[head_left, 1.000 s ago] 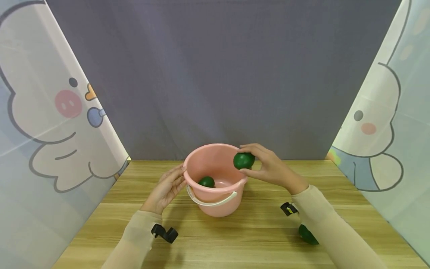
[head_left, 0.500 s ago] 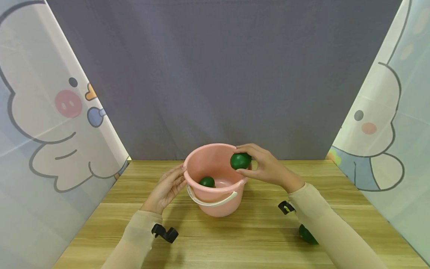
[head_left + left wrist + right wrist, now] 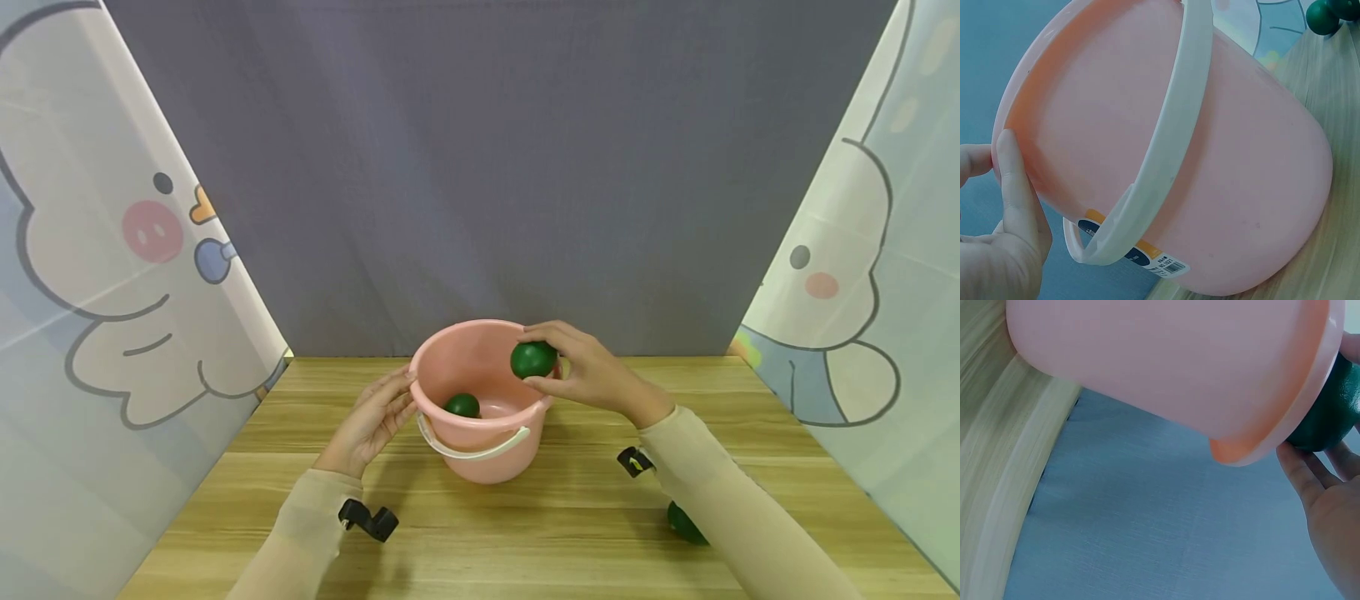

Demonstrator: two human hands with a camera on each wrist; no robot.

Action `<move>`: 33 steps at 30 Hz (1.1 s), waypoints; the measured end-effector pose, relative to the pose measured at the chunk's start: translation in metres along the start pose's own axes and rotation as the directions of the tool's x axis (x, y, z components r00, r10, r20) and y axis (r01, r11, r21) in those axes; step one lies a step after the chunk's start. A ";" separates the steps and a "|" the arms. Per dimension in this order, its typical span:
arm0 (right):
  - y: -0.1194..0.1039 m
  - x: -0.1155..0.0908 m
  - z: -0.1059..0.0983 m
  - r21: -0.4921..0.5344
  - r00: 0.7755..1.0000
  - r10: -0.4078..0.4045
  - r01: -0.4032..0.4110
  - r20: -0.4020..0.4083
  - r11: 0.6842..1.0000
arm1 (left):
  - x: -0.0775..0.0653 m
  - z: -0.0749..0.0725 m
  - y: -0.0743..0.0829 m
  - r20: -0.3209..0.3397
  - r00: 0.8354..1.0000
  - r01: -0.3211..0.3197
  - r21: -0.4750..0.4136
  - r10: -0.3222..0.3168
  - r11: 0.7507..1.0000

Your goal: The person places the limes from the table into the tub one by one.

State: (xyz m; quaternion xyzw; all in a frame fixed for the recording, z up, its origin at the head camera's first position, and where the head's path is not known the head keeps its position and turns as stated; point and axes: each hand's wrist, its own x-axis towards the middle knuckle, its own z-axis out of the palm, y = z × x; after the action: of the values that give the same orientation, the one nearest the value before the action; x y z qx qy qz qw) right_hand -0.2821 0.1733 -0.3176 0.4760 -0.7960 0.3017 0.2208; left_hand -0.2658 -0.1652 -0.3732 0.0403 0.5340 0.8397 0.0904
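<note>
A pink bucket (image 3: 487, 454) with a white handle (image 3: 480, 456) stands upright on the wooden table. My left hand (image 3: 371, 425) is at its left rim; in the left wrist view, thumb and finger pinch the rim edge. Over the right side of the bucket mouth, my right hand (image 3: 588, 371) holds a glossy dark green round fruit (image 3: 533, 360) between thumb and fingers. Another dark green fruit (image 3: 462, 406) lies on the bucket floor. The right wrist view has the held fruit (image 3: 1329, 412) right by the rim, partly hidden by it.
A further green fruit (image 3: 684, 523) lies on the table (image 3: 600, 533), partly behind my right sleeve. Two green fruits (image 3: 1322, 17) show at the corner of the left wrist view. A grey curtain (image 3: 480, 167) hangs behind the table; printed cloths flank both sides.
My right hand has shifted slightly left with the green fruit, further over the bucket mouth. The left hand and the bucket have stayed put.
</note>
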 end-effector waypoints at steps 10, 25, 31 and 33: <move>-0.002 0.003 0.001 0.003 0.999 0.024 -0.024 0.030 1.000 | 0.000 0.001 0.000 -0.011 1.000 0.003 -0.004 -0.003 1.000; -0.001 0.004 0.005 -0.008 1.000 0.009 -0.008 0.028 1.000 | -0.001 0.001 0.000 -0.003 1.000 0.000 0.003 0.000 1.000; 0.000 0.003 0.005 -0.012 0.999 0.023 -0.022 0.026 1.000 | 0.000 0.001 0.000 -0.005 1.000 0.002 0.002 -0.002 1.000; 0.000 0.002 0.005 -0.003 0.999 0.025 -0.025 0.028 1.000 | 0.000 0.001 0.000 -0.008 1.000 0.002 0.002 -0.002 1.000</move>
State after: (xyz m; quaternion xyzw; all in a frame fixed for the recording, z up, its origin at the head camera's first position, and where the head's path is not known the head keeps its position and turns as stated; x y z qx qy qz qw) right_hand -0.2833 0.1683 -0.3197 0.4700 -0.8052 0.2966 0.2068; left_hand -0.2655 -0.1639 -0.3730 0.0363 0.5350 0.8393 0.0890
